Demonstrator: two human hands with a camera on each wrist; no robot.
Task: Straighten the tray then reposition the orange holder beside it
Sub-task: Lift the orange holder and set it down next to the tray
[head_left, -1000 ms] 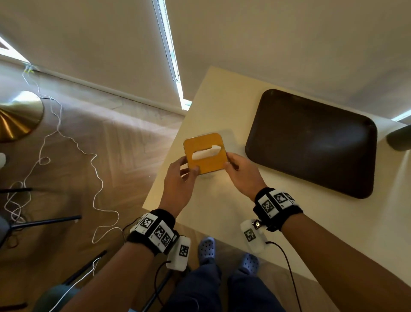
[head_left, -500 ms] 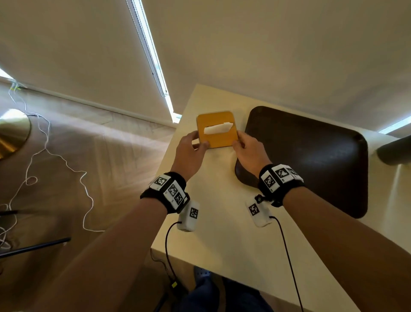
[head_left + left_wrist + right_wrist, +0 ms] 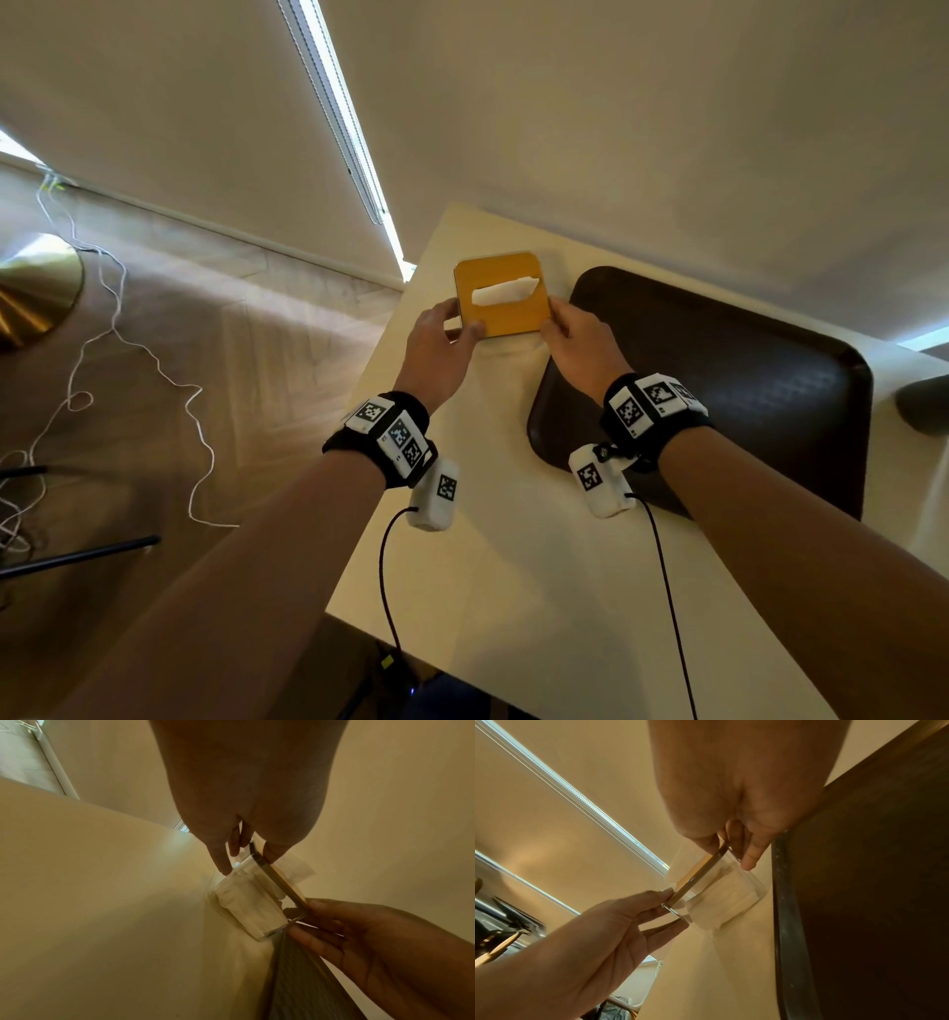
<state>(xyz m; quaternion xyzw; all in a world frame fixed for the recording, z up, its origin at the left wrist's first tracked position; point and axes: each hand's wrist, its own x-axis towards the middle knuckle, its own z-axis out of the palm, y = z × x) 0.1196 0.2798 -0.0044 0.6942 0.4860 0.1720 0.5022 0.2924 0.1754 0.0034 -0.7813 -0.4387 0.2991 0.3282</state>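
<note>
The orange holder (image 3: pixel 500 294) has an orange lid with a slot showing white tissue, over a clear box (image 3: pixel 253 903) full of folded napkins. It stands on the cream table (image 3: pixel 493 555) just left of the dark brown tray (image 3: pixel 760 380). My left hand (image 3: pixel 452 329) pinches the holder's near left corner, thumb on the lid. My right hand (image 3: pixel 560 329) pinches its near right corner, its wrist over the tray's left end. The right wrist view shows the clear box (image 3: pixel 726 898) a small gap away from the tray's rim (image 3: pixel 782 923).
A wall with a window blind (image 3: pixel 339 113) rises right behind the table's far edge. The table's left edge (image 3: pixel 369 442) drops to a wooden floor with a white cable (image 3: pixel 154 360) and a brass lamp base (image 3: pixel 36 288). A dark object (image 3: pixel 924 406) sits at the tray's right.
Both hands have carried the holder away from me, from the table's near left part to its far left corner, up beside the tray's left end. The tray has stayed in place.
</note>
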